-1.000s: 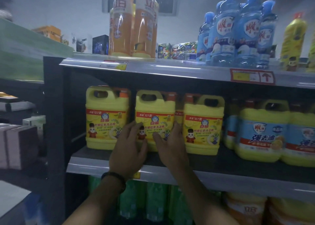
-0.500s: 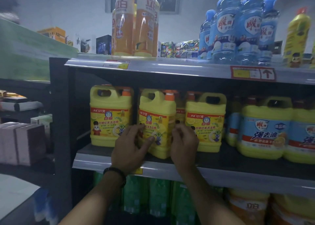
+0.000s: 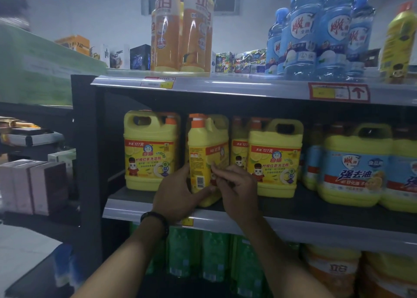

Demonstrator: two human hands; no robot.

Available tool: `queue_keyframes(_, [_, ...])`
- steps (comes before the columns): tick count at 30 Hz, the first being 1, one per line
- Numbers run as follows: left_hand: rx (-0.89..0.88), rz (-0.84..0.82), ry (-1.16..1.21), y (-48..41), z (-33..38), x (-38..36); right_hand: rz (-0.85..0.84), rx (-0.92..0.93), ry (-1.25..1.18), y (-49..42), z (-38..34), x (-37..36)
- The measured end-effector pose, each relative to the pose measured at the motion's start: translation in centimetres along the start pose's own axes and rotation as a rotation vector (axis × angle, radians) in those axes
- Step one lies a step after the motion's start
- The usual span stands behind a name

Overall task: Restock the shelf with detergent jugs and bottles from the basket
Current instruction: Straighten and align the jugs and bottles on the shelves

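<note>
Clasping the yellow jug (image 3: 204, 155) on the shelf (image 3: 311, 204), left hand (image 3: 178, 194) and right hand (image 3: 239, 185) hide its lower front.

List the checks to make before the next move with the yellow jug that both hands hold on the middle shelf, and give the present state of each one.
1. Left hand grips the middle yellow jug: ok.
2. Right hand has curled fingers on the jug's front: ok.
3. Front label faces out like the left yellow jug: not ok, the barcode side faces out.
4. Gap to the left yellow jug: ok, they are apart.
5. Orange cap is on: ok.
6. Base sits fully on the middle shelf: cannot tell, the hands hide it.
</note>
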State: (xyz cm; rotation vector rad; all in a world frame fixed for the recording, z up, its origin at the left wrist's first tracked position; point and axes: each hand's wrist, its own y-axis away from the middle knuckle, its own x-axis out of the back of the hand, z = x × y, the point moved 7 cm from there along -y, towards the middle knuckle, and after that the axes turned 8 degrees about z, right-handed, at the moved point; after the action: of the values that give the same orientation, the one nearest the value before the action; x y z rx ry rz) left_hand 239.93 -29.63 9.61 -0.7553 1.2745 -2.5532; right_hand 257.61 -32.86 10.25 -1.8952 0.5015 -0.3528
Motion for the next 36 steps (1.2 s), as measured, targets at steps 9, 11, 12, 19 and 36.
queue_keyframes(9, [-0.051,0.17,0.083,-0.3,-0.4,1.2,0.127,0.076,0.473,0.1,-0.5,0.0])
queue_keyframes(11, [-0.053,0.268,0.071,0.1,-0.5,1.6,0.096,0.041,0.544,0.1,-0.3,-0.2])
queue_keyframes(12, [-0.071,0.317,0.044,0.3,-0.5,1.8,0.069,0.044,0.587,0.1,-0.3,-0.4])
queue_keyframes(19, [-0.088,0.366,-0.125,0.0,-1.0,1.8,-0.035,-0.08,0.693,0.2,0.7,-1.1])
queue_keyframes(36, [-0.066,0.093,-0.196,-0.6,-0.8,-0.2,-0.138,-0.051,0.794,0.3,1.1,-2.3])
